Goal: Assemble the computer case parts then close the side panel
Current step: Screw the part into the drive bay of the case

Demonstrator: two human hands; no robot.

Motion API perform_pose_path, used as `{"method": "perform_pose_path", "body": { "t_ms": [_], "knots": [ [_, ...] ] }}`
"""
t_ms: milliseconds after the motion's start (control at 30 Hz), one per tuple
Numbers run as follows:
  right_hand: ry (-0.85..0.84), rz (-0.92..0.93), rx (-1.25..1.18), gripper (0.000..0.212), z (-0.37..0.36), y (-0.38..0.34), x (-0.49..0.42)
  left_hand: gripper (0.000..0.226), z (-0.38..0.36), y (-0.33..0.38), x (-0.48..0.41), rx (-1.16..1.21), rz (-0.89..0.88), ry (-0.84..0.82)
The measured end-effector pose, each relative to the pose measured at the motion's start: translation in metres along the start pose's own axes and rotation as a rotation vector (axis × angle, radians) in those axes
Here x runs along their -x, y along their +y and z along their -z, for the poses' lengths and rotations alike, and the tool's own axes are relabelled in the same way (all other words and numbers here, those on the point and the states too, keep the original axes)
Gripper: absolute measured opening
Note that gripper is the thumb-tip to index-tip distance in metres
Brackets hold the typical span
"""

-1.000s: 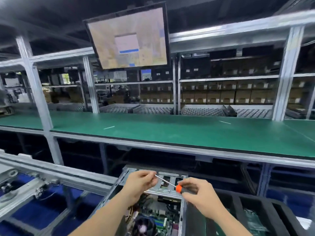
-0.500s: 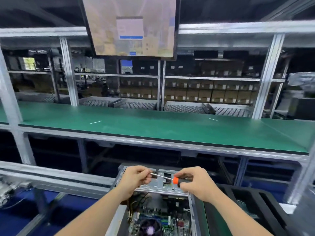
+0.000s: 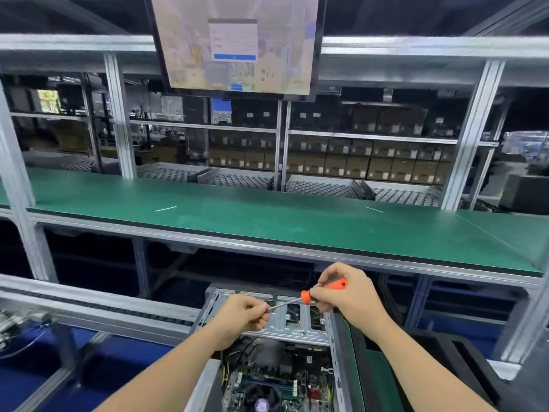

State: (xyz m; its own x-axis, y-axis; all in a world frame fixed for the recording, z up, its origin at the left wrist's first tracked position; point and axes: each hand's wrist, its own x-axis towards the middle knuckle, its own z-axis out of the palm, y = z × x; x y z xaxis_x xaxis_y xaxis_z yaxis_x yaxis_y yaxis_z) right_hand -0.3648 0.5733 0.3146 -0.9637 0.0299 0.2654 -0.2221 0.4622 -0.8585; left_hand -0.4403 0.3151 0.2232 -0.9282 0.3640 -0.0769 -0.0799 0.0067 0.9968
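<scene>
Both hands are raised above the open computer case (image 3: pixel 269 367), which lies at the near centre of the scene with its side off and the motherboard (image 3: pixel 276 388) exposed. The right hand (image 3: pixel 346 295) is closed around the orange handle of a screwdriver (image 3: pixel 323 289). The left hand (image 3: pixel 240 318) has its fingertips pinched together at the tip of the shaft; whether a screw is held there cannot be told.

The tool's long axis runs nearly level, left to right, tip to the left and slightly lower than the handle. It is held over the metal drive bracket (image 3: pixel 297 330) that spans the far end of the case, directly beneath the shaft. The left hand is the nearer to that bracket.

Judgement: a fastener is probably being seated on the tip. The coming move would require turning the shaft from level to point down at a bracket hole. The side panel is not identifiable in view; closing is not yet begun.

Risk: a dropped screw falling onto the board.
</scene>
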Motion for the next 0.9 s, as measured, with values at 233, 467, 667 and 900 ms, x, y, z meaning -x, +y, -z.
{"method": "perform_pose_path", "body": {
  "t_ms": [233,467,667,900],
  "knots": [
    [0.231,0.051,-0.066,0.027,-0.014,-0.006,-0.022,0.029,-0.027,-0.009,-0.017,-0.064,-0.083,0.147],
    [0.226,0.064,0.080,0.027,-0.016,-0.002,-0.044,0.070,-0.036,-0.011,-0.033,-0.552,-0.052,0.129],
    [0.098,0.064,0.256,0.028,-0.030,0.012,-0.058,0.078,-0.048,-0.026,-0.038,-0.937,-0.038,0.076],
    [0.027,0.091,0.328,0.025,-0.039,0.017,-0.070,0.073,-0.050,-0.039,-0.044,-0.957,0.001,0.083]
  ]
}}
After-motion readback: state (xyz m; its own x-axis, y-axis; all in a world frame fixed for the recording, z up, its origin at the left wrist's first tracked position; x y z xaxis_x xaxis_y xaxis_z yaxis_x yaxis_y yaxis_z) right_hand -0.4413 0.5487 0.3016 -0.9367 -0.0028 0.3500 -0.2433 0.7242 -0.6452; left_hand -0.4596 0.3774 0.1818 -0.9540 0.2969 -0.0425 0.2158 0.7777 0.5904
